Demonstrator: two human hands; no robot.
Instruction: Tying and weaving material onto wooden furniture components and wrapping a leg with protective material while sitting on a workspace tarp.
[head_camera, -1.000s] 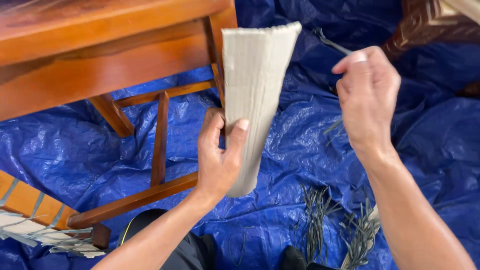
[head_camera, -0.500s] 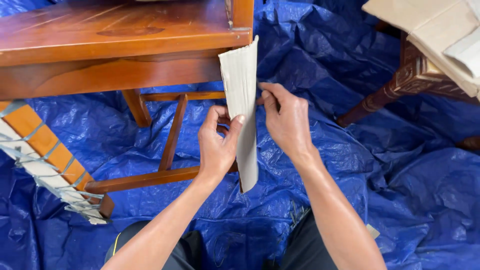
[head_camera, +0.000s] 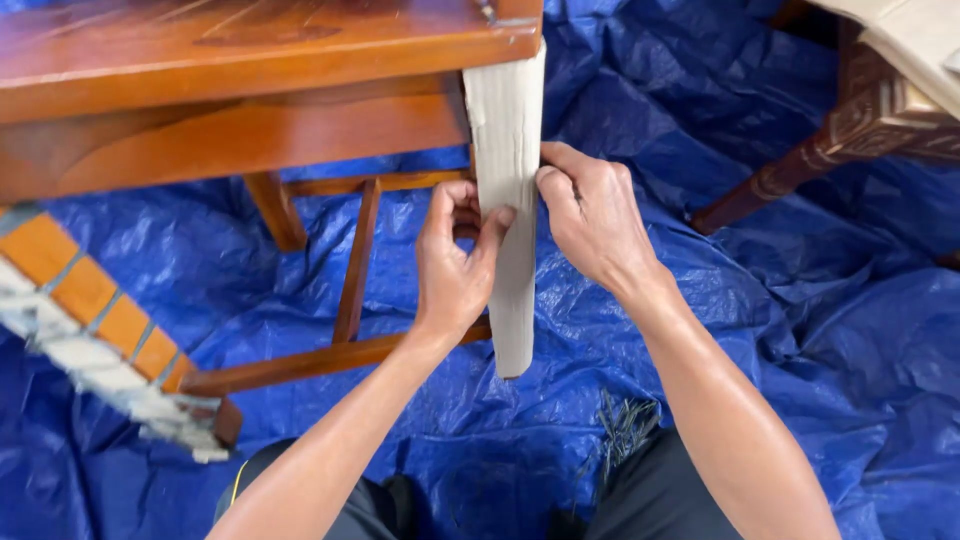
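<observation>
A long pale grey folded sheet, like a stiff pleated strip (head_camera: 512, 300), stands upright in front of me, its top against the corner of a brown wooden table (head_camera: 250, 60). My left hand (head_camera: 455, 260) pinches its left edge at mid-height with thumb and fingers. My right hand (head_camera: 590, 215) grips the right edge at the same height. Both hands touch the strip and face each other across it.
A crumpled blue tarp (head_camera: 780, 330) covers the floor. The table's legs and stretchers (head_camera: 350, 260) stand left of my hands. A carved dark wooden leg (head_camera: 800, 170) rises at upper right. An orange-and-white woven strap (head_camera: 90, 320) lies at left. Dry grey-green stems (head_camera: 620, 430) lie near my knees.
The strip has turned edge-on and moved up against the table corner. My right hand came down from the upper right and took hold of its right edge beside my left hand.
</observation>
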